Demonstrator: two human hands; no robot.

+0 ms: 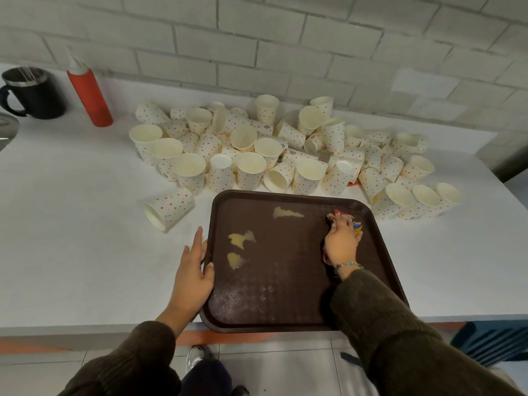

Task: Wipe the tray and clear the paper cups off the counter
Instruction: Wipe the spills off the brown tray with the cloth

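A dark brown tray (291, 298) lies at the counter's front edge, with three yellow spills (287, 212) on its left and far parts. My right hand (341, 242) presses a colourful cloth (357, 225) onto the tray's far right corner, fingers curled over it. My left hand (194, 270) rests against the tray's left rim, fingers straight on the counter and thumb on the rim. Behind the tray, a heap of several dotted paper cups (248, 155) covers the counter, some upright, some tipped. One cup (168, 208) lies on its side left of the tray.
A red squeeze bottle (90, 94) and a black mug (34, 92) stand at the far left by the brick wall. The white counter (71, 252) spreads left of the tray. Its edge drops off at the right. My shoe (195, 358) shows below.
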